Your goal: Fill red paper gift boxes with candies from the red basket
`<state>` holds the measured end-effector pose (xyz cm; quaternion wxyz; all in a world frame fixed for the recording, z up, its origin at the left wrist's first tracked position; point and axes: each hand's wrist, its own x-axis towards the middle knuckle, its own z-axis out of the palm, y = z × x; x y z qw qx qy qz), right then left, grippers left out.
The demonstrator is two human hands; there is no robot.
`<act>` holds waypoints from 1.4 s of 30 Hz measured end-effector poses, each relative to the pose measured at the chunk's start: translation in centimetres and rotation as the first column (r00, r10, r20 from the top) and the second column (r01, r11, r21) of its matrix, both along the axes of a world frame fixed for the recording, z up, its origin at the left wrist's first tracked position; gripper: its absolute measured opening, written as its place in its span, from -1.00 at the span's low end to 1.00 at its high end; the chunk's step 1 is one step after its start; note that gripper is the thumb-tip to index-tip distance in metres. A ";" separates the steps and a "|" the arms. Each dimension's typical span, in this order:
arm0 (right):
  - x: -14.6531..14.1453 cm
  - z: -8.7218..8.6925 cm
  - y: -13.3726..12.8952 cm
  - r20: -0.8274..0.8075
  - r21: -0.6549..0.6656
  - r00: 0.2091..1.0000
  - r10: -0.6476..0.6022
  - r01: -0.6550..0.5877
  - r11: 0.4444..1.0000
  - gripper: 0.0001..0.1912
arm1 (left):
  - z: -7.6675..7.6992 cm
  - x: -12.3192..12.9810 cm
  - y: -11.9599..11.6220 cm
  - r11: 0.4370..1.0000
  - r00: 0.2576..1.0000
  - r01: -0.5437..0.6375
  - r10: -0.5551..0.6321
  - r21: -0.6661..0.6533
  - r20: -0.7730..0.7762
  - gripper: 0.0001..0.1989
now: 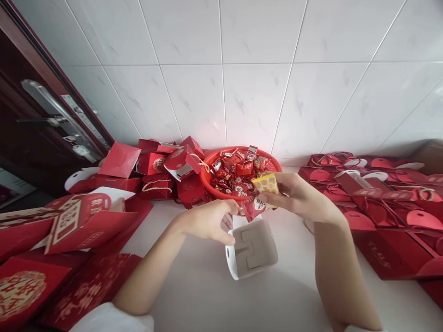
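My right hand (294, 196) is closed on wrapped candies, among them a yellow packet (266, 184) and a red packet (254, 207), just above a paper gift box. With thumb and fingers, my left hand (214, 219) grips the near-left flap of that small paper box (256, 246), whose inside is white and holds nothing. Folded tabs show on the box's bottom. Behind both hands sits a red plastic basket (206, 180) filled with small wrapped candies (238, 168).
Red gift boxes (155, 161) with rope handles pile up left of the basket. Larger red boxes (90, 221) lie at the left. Rows of red boxes (384, 198) fill the right. A tiled wall (256, 92) stands behind, a door (41, 92) at the far left.
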<state>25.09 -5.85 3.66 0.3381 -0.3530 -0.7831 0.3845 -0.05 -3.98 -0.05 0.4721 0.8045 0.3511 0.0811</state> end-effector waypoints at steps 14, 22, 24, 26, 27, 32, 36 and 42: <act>-1.5 -0.7 0.0 0.407 0.073 0.911 0.063 -0.101 0.992 -0.83 | -0.9 0.6 1.7 0.999 0.988 0.022 -0.017 -0.034 0.155 -0.56; -2.0 -1.4 0.4 0.422 0.104 0.884 0.200 -0.266 0.958 -0.88 | -1.0 0.4 2.2 0.999 0.993 -0.016 0.022 -0.052 0.119 -0.51; -2.2 -1.4 0.4 0.390 0.126 0.903 0.183 -0.249 0.960 -0.89 | -1.1 0.4 2.3 0.998 0.989 -0.015 0.023 -0.054 0.145 -0.56; -2.5 -1.4 0.4 0.381 0.091 0.901 0.208 -0.260 0.961 -0.88 | -1.2 0.4 2.3 0.998 0.984 -0.009 0.020 -0.063 0.175 -0.58; -2.6 -1.4 0.5 0.389 0.056 0.891 0.233 -0.276 0.960 -0.87 | -1.3 0.4 2.4 0.998 0.982 -0.007 0.019 -0.069 0.186 -0.57; -2.6 -1.7 0.8 0.445 -0.055 0.847 0.290 -0.297 0.953 -0.83 | -1.4 0.3 2.4 0.995 0.988 -0.034 0.049 -0.098 0.150 -0.49; -2.4 -1.6 0.8 0.410 0.040 0.884 0.224 -0.262 0.964 -0.81 | -1.2 0.3 2.3 0.996 0.986 -0.038 0.050 -0.079 0.159 -0.51; -2.8 -1.2 0.3 0.454 -0.182 0.846 0.279 -0.219 0.959 -0.74 | -1.2 0.2 2.5 1.000 0.987 0.000 0.004 -0.027 0.158 -0.51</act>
